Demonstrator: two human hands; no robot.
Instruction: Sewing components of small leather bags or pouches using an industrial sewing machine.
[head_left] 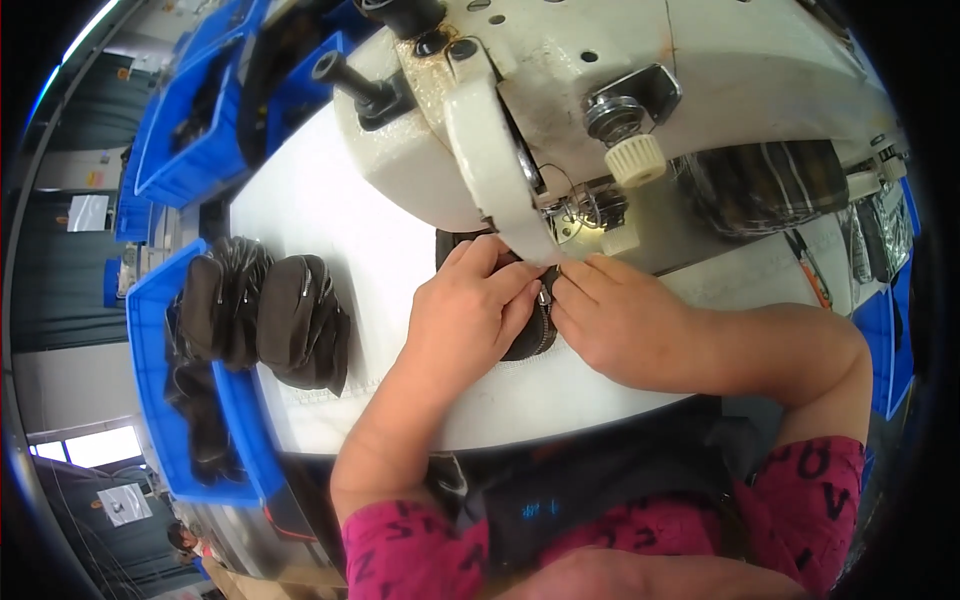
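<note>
A small dark fabric piece with a metal zipper (540, 325) lies flat on the white desk (330, 215) under the needle area of the cream, worn industrial sewing machine (560, 90), likely so the seam feeds straight. The left hand (470, 305) presses on it with curled fingers; the right hand (620, 320) pinches its edge beside the zipper, the two nearly touching. To the left, soft dark finished pouches (265, 315) are stacked at the desk edge, partly over a blue plastic bin (150, 330).

Glossy cream enamelled metal sewing machine (600, 90), matt black cloth piece (530, 335), smooth blue plastic bin (150, 330), matt white tabletop (340, 220)
</note>
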